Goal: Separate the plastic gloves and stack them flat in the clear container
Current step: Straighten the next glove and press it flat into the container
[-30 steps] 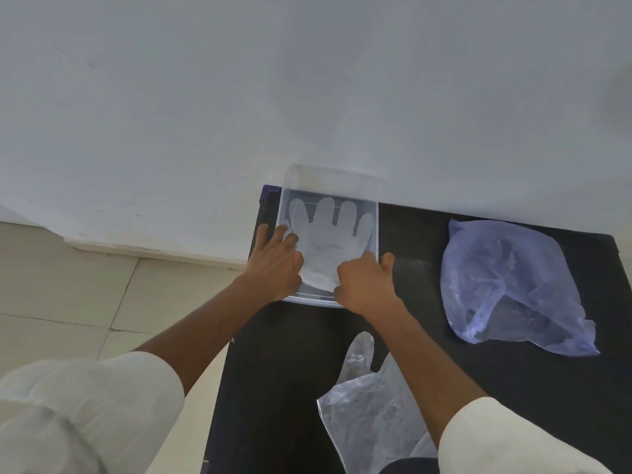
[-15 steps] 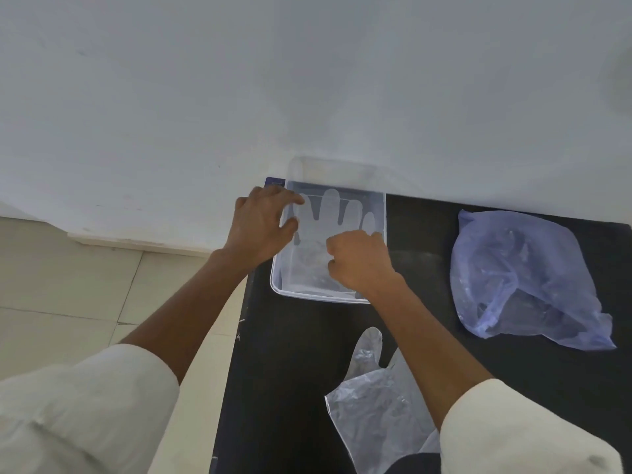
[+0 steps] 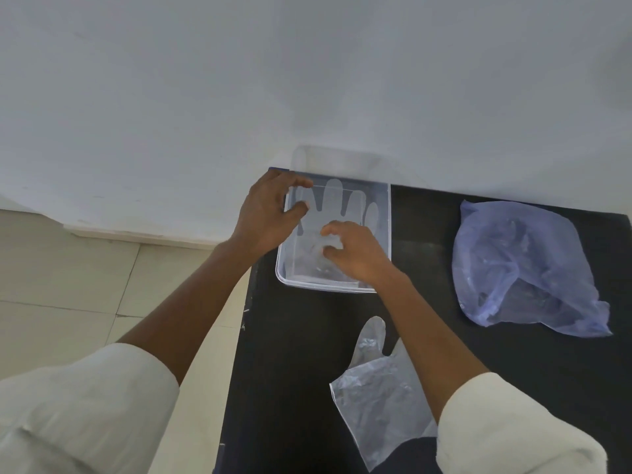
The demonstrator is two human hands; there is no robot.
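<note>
A clear container (image 3: 384,213) stands at the far left corner of the black table against the wall. A thin plastic glove (image 3: 337,208) lies flat inside it, fingers pointing to the wall. My left hand (image 3: 266,217) rests over the container's left wall, its fingertips curled onto the glove's outer finger. My right hand (image 3: 355,251) is inside the container, fingers bent and pressing on the glove's palm, which is bunched under them. A loose pile of plastic gloves (image 3: 379,388) lies on the table near me, partly hidden by my right forearm.
A crumpled bluish plastic bag (image 3: 523,268) lies on the right of the black table (image 3: 297,354). The white wall runs right behind the container. Left of the table edge is beige tiled floor (image 3: 68,285).
Both hands moved from the container's near edge further in. The left went up along the left wall to the glove's fingers, the right onto the glove's palm.
</note>
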